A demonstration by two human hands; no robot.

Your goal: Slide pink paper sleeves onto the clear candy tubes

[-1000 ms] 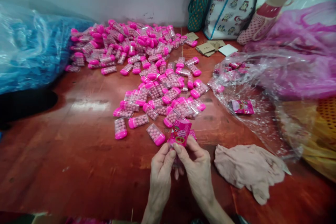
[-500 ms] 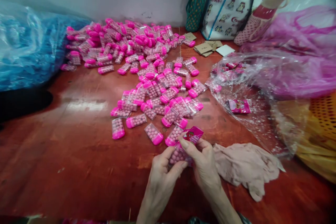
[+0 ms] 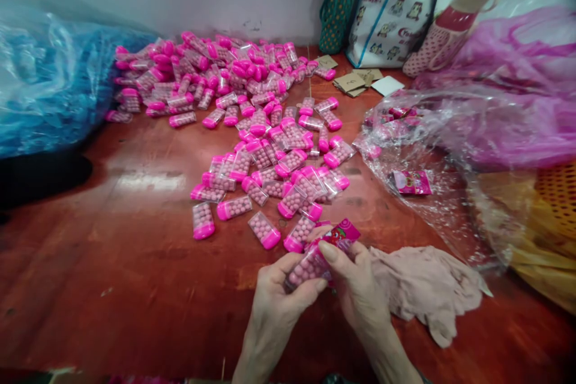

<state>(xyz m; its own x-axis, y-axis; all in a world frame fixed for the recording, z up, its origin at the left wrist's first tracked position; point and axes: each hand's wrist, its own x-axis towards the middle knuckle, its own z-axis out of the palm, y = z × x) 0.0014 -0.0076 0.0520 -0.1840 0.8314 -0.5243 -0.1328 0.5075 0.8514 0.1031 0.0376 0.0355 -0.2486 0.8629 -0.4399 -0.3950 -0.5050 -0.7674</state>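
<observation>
In my left hand (image 3: pixel 275 300) is a small clear candy container (image 3: pixel 304 271) full of pink balls, gripped between thumb and fingers. My right hand (image 3: pixel 357 285) pinches a pink printed wrapper (image 3: pixel 346 231) with a strawberry picture, its thumb pressing where wrapper and container overlap. The container tilts up to the right; the wrapper covers its far end. Fingers behind both are partly hidden. Just beyond the hands lies a pink-capped candy container (image 3: pixel 299 234), in front of a loose spread of similar containers (image 3: pixel 290 162).
A large heap of containers (image 3: pixel 202 66) lies against the wall. Clear plastic (image 3: pixel 445 216) with pink wrappers spreads at right, near a crumpled beige cloth (image 3: pixel 427 288). A blue-filled bag (image 3: pixel 49 90) stands left; cardboard pieces (image 3: pixel 351 83) and a white tote bag (image 3: pixel 387 18) are behind.
The pink wrapper has shifted slightly right and shows more of its printed face. More of the container now shows between my hands. The scattered containers stay put.
</observation>
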